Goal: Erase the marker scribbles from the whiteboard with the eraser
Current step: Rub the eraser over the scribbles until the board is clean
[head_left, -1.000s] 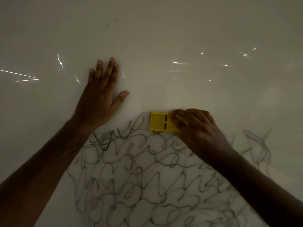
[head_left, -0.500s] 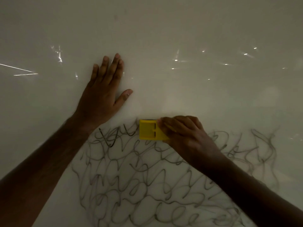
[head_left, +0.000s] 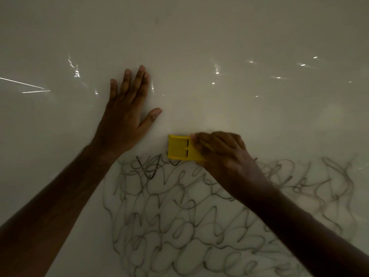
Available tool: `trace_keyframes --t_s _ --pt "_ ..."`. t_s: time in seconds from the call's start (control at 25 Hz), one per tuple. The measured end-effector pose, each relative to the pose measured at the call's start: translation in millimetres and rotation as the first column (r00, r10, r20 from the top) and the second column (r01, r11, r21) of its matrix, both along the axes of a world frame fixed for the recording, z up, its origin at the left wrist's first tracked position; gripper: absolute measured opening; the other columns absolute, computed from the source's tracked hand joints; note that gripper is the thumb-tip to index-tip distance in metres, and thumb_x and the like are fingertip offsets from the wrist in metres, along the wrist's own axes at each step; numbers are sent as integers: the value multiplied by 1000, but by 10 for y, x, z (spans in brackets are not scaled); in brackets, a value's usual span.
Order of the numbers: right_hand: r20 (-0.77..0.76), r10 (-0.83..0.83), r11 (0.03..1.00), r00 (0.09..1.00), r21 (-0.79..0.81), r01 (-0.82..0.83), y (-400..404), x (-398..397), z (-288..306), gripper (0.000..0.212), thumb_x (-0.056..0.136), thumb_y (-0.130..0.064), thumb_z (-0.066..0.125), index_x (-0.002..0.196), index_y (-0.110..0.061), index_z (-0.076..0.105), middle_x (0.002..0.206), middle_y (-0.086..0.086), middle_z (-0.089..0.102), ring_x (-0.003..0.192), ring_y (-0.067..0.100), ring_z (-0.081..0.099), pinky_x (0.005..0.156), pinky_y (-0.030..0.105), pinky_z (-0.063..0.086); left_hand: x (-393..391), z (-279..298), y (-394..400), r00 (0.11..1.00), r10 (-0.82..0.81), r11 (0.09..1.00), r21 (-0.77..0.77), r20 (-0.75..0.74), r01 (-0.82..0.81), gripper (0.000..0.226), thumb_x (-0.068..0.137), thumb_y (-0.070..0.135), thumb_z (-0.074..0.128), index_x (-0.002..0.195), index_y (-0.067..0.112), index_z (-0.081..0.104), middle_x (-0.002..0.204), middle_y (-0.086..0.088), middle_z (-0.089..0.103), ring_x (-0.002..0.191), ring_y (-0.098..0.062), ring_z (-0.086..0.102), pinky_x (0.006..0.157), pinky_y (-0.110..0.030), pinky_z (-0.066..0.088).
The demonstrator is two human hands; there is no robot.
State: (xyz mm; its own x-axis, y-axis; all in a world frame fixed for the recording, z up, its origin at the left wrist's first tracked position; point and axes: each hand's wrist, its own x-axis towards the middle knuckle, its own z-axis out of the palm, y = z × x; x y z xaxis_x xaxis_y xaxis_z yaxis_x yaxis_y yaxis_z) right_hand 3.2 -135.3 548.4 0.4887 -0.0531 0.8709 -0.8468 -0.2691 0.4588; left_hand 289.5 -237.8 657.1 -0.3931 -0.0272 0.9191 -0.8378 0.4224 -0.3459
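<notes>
A glossy whiteboard fills the whole view. A tangle of grey marker scribbles covers its lower middle and right. My right hand grips a yellow eraser and holds it flat on the board at the top edge of the scribbles. Its fingers cover the eraser's right end. My left hand lies flat on bare board above and left of the scribbles, fingers straight and thumb spread toward the eraser.
Small bright reflections dot the upper board. Both forearms cross the lower corners, and my right forearm hides part of the scribbles.
The eraser slid left and down along the top edge of the scribbles, then back up slightly; the marks near the top have faded. My left hand stayed flat in place.
</notes>
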Motion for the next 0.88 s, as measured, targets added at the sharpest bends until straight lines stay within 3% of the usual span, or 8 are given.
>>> trace_keyframes --t_s 0.12,0.24,0.36,0.52,0.72,0.88 --pt "-45 -20 999 999 26 21 123 -212 -235 53 100 -25 75 149 -11 61 147 6 63 125 31 59 102 45 46 145 -24 -9 1000 10 1000 17 -2 -10 80 113 56 30 175 9 13 183 -9 8 169 -36 6 135 -51 -3" --pt "49 -97 995 994 31 96 151 -308 -42 55 102 -35 66 152 -15 58 149 5 62 125 34 59 102 45 43 262 -89 -34 1000 29 1000 9 -7 -29 78 114 55 30 174 9 14 183 -9 9 169 -37 7 135 -50 -2" --pt "122 -74 997 990 3 74 23 24 240 57 101 -40 63 152 -16 58 147 3 63 123 30 55 100 45 42 255 -94 -42 1000 21 1000 -7 -12 -22 77 114 54 30 174 8 15 183 -10 10 169 -37 8 135 -53 1" --pt "58 -35 999 998 15 34 -85 404 162 56 101 -35 68 151 -14 58 147 3 62 125 27 56 102 44 44 255 -119 -50 999 29 999 -31 -18 -30 78 114 55 30 174 6 17 182 -12 13 168 -38 10 135 -56 4" --pt "-70 -70 997 995 10 71 58 238 -310 50 103 -32 70 149 -15 60 148 1 61 122 25 57 101 41 43 413 -151 -71 999 16 1000 -13 -28 -16 79 114 56 29 174 6 15 183 -12 11 169 -34 11 136 -55 5" --pt "21 -143 990 989 -15 144 63 255 16 52 103 -40 64 150 -16 60 149 2 62 120 30 59 98 45 45 545 -148 -92 999 13 1000 -19 -48 -14 80 114 59 23 174 6 16 183 -12 12 169 -33 11 136 -53 3"
